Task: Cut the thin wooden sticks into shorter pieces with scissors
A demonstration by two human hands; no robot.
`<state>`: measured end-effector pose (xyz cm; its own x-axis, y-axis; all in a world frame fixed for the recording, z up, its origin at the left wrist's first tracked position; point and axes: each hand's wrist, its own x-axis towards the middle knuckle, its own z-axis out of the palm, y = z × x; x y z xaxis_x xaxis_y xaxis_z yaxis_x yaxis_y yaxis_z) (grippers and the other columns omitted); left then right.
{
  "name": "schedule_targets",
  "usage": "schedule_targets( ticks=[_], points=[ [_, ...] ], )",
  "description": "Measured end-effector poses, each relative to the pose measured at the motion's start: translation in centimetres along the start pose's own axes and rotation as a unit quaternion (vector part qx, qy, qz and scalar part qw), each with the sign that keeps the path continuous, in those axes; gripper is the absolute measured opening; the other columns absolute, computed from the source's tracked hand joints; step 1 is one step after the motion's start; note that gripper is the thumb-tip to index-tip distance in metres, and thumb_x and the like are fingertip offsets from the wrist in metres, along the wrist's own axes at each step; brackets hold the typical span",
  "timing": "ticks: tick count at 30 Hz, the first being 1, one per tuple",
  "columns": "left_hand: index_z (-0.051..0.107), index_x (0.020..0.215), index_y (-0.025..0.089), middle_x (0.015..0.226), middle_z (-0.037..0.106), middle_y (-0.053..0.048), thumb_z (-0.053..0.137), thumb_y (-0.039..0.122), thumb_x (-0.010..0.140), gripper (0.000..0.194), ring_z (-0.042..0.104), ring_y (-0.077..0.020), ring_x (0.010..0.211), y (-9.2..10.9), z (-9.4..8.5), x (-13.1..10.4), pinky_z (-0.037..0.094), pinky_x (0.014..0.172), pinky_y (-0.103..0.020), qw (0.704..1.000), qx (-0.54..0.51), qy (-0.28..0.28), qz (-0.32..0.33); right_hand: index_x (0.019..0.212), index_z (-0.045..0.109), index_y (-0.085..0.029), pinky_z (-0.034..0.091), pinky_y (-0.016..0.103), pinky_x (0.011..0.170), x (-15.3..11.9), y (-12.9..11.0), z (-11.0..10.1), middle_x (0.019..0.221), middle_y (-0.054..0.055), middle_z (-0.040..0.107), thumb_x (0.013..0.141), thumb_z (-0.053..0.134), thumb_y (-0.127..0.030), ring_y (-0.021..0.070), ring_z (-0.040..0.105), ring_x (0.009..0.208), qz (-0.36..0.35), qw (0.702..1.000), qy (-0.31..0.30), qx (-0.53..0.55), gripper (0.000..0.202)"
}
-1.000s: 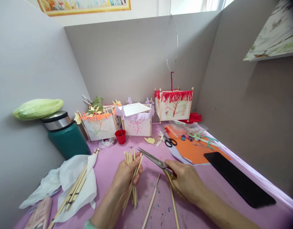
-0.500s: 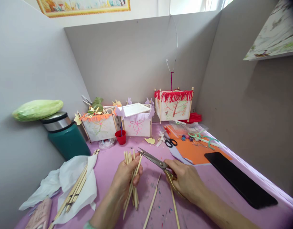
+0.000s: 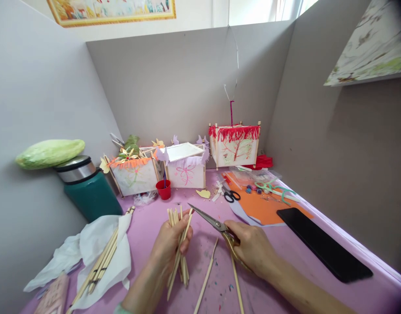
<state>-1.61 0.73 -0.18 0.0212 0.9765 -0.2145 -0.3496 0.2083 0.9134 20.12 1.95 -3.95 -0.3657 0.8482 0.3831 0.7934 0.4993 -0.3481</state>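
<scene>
In my left hand [image 3: 169, 244] is a bundle of thin wooden sticks [image 3: 183, 270], held roughly upright with fingers wrapped around it. One stick in the bundle leans across the others, its top close to the scissor tips. My right hand [image 3: 253, 246] grips a pair of scissors [image 3: 207, 218] by gold-coloured handles. The blades point left toward the stick tops and look closed or nearly so; whether they touch a stick I cannot tell. Below the hands, two loose sticks [image 3: 206, 279] lie on the purple tabletop [image 3: 148, 244].
Decorated paper lanterns [image 3: 185, 174] line the back, beside a red cup [image 3: 163, 189]. At left stand a teal bottle [image 3: 92, 196] with a green gourd [image 3: 50, 153] on it, and a bundled frame on white cloth [image 3: 122, 257]. Black-handled scissors [image 3: 232, 196], orange paper [image 3: 269, 209] and a black slab [image 3: 324, 244] lie right.
The view has shifted slightly, so the whole scene sits a little further left and lower. Both hands keep nearly the same pose, with the scissor tips still beside the stick tops.
</scene>
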Motion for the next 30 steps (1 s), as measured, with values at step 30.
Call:
schedule_targets(
  ticks=[30],
  points=[
    [0.055,0.086,0.015,0.064,0.061,0.003,0.075,0.034,0.068,0.033,0.035,-0.0014,0.034,0.4,0.5,-0.4,0.024,0.035,-0.018,0.998,-0.040,-0.019,0.032,0.107,0.063,-0.022,0.036,0.024,0.060,0.4,0.7,-0.5,0.082,0.002,0.065,0.083,0.050,-0.021,0.0141,0.055,0.064,-0.035,0.999,0.040,0.013,0.027]
  ],
)
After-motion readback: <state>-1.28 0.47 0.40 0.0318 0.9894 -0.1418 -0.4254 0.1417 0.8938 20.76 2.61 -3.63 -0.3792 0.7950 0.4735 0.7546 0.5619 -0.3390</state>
